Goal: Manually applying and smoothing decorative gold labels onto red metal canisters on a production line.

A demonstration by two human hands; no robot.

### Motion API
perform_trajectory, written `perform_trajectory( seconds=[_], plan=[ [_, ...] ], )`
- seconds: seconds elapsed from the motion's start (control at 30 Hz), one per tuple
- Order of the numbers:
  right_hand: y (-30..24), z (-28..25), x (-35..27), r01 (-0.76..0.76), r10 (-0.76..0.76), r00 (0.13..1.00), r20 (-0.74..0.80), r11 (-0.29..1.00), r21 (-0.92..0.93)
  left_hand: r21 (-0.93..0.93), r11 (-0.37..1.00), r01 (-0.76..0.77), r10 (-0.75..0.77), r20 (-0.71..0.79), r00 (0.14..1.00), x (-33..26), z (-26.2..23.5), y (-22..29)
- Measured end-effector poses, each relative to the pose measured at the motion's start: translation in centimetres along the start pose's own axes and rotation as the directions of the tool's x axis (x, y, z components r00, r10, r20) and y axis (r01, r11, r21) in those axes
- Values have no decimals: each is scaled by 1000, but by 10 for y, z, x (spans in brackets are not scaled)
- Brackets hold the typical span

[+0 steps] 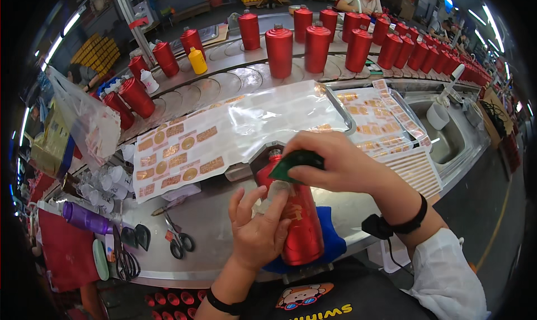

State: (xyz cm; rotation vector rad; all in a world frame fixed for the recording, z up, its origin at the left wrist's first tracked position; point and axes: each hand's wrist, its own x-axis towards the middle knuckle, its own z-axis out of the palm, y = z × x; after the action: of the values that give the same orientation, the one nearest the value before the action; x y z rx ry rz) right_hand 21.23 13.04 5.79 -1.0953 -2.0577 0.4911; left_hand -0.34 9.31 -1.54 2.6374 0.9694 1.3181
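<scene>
I have the red bottle point(305, 230) in the middle of my view, lying with its neck away from the wearer and its base toward the body, a blue cloth point(334, 236) beneath and beside it. The right hand point(330, 162) comes over the bottle's upper part, its fingers pinching a flat green scraper point(295, 164) just below the neck. The left hand point(256, 230) lies along the bottle's left side; I see its fingers loosely spread, with the tips at a small whitish piece point(277, 189) on the bottle's surface. A gold marking point(295, 211) shows on the bottle beside that hand.

Beyond the hands, I can make out a large sheet of gold decals point(184, 152) spread across the metal worktop point(215, 222). To the left lie a pair of scissors point(179, 243) with black handles and, farther out, a purple bottle point(86, 217) on its side. A curving line of red bottles point(279, 54) stands at the back, with a small yellow bottle point(197, 61) near its left part. On the right, I see a sink point(449, 142) with a white cup point(437, 117) at it.
</scene>
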Motion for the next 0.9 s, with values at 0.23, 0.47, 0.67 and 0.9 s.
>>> perform_trajectory(
  seconds=[0.23, 0.47, 0.67, 0.9],
  plan=[
    [8, 19, -3, -134, 141, 989, -35, 980, 148, -19, 999, -35, 36, 57, 998, 5, -4, -14],
    [30, 21, -18, -355, 421, 887, -192, 885, 301, -132, 990, -39, 43, 27, 999, 33, 3, -29],
    [24, 4, -19, -327, 399, 911, -107, 854, 405, -373, 911, 174, -160, 69, 985, 37, 13, -32],
    [15, 3, -34, -285, 351, 922, -162, 900, 331, 9, 993, -115, 108, 264, 959, 35, -8, -12]
  ],
)
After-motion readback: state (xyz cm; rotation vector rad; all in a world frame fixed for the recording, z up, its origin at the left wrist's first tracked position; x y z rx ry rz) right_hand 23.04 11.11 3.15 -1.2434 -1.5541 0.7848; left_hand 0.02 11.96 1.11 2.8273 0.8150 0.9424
